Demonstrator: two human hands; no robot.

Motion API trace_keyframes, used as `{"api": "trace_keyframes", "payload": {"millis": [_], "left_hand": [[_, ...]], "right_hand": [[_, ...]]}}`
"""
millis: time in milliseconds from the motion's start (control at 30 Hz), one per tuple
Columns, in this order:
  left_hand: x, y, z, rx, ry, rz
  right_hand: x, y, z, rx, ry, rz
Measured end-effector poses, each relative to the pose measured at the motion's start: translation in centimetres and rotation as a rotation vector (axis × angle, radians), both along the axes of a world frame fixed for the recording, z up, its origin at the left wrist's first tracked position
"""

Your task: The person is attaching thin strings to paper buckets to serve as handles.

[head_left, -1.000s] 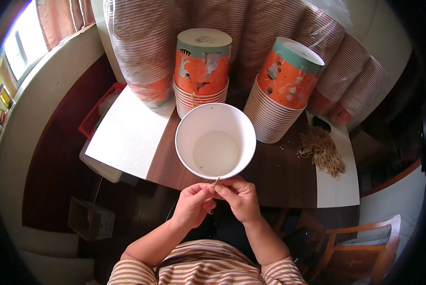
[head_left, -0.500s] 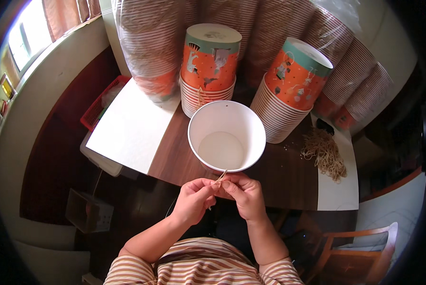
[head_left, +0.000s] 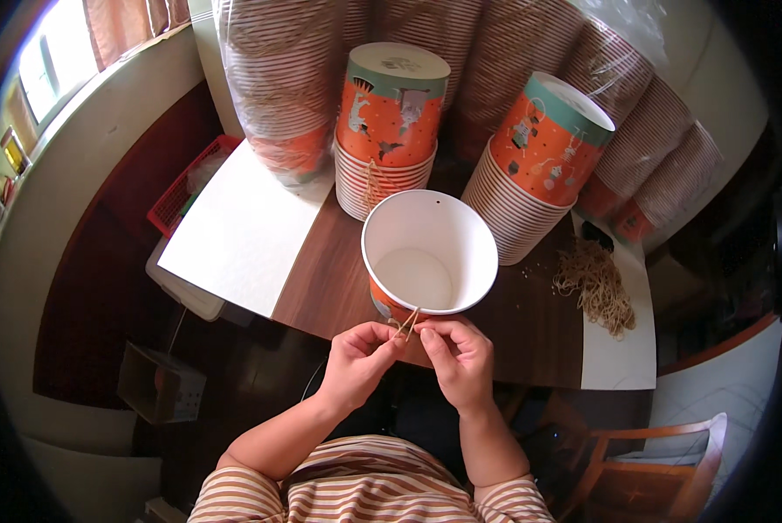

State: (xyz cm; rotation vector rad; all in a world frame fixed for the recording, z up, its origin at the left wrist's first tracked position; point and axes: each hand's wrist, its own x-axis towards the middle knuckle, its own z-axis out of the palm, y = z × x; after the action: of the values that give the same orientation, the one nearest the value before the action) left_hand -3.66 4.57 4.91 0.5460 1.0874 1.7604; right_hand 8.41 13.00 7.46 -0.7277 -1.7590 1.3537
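Note:
A white-lined paper bucket (head_left: 471, 234) with an orange outside stands at the table's near edge, its mouth tilted toward me. A thin tan string (head_left: 413, 319) is at its near rim, the strands spreading into a narrow V toward my fingers. My left hand (head_left: 361, 362) pinches one strand between thumb and forefinger, to the left of the string's top. My right hand (head_left: 460, 359) pinches the other strand just below the rim, its fingers against the bucket's outside. Whether the string is knotted is too small to tell. A small dark hole shows in the bucket's far wall.
Behind the bucket stand two upside-down stacks of orange-and-green buckets, a left stack (head_left: 389, 131) and a right stack (head_left: 548, 144). Plastic-wrapped stacks (head_left: 282, 87) line the back. A tangled bundle of strings (head_left: 598, 283) lies at the right. A wooden chair (head_left: 648, 475) stands lower right.
The bucket has shifted a little right and tipped, showing more of its orange outside. My hands have moved slightly apart, and the string strands between them have spread.

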Motion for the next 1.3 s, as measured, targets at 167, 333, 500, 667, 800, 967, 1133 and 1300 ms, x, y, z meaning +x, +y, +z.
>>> {"api": "trace_keyframes", "payload": {"millis": [167, 333, 500, 667, 800, 967, 1133, 1300], "left_hand": [[-0.2, -0.2, -0.4, -0.020, 0.237, 0.049], [-0.1, -0.1, 0.3, 0.055, 0.910, 0.291], [-0.3, 0.1, 0.0, 0.144, 1.168, 0.440], [-1.3, 0.4, 0.4, 0.289, 1.523, 0.519], [-1.7, 0.1, 0.3, 0.293, 1.586, 0.487], [-2.0, 0.2, 0.4, 0.332, 1.611, 0.491], [-2.3, -0.1, 0.3, 0.327, 1.606, 0.492], [-1.8, 0.6, 0.4, 0.315, 1.532, 0.470]], "right_hand": [[0.3, -0.7, 2.1, 0.450, -0.117, -0.119], [-0.5, 0.1, 4.1, 0.919, -0.218, 0.000], [-0.6, 0.4, 4.8, 0.788, -0.146, 0.083], [0.2, 0.6, 4.0, 0.347, -0.243, 0.097], [0.4, 0.9, 2.6, 0.133, -0.231, 0.127], [0.1, 0.6, 2.7, -0.096, -0.204, 0.185], [-0.6, -0.1, 2.3, -0.120, -0.204, 0.188], [-0.3, 0.2, 1.8, 0.124, -0.242, 0.088]]}}
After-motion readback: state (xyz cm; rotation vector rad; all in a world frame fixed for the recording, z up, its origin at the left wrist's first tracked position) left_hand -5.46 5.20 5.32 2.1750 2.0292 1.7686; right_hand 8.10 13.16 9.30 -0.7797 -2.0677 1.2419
